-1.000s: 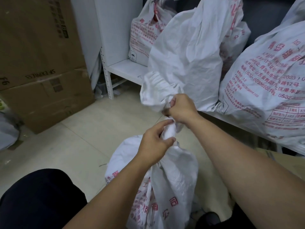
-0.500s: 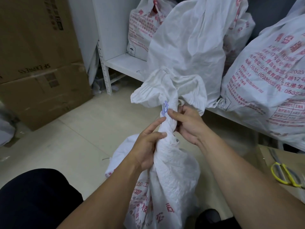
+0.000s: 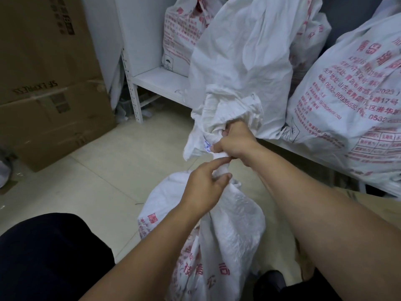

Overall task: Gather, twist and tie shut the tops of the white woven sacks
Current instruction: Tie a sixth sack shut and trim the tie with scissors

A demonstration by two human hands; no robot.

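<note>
Head view: sack neck (image 3: 219, 169) inside right hand (image 3: 236, 142), above left hand (image 3: 205, 189)

Position record: sack at centre.
Floor sack (image 3: 227, 231) stands nearest; right hand (image 3: 236, 142) on its neck, just above left hand (image 3: 206, 187). Stacked boxes (image 3: 50, 101) left. Shelf (image 3: 158, 80) behind carries further sacks (image 3: 245, 57).

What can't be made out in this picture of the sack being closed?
1. Head view: any knot on the twisted neck of the white woven sack with red print; the right hand and left hand cover it.
2. Its contents: opaque fabric hides them.
3. Its base: cut off by the bottom edge.
4. The large printed white sack at far right: cut off by the right edge.
</note>
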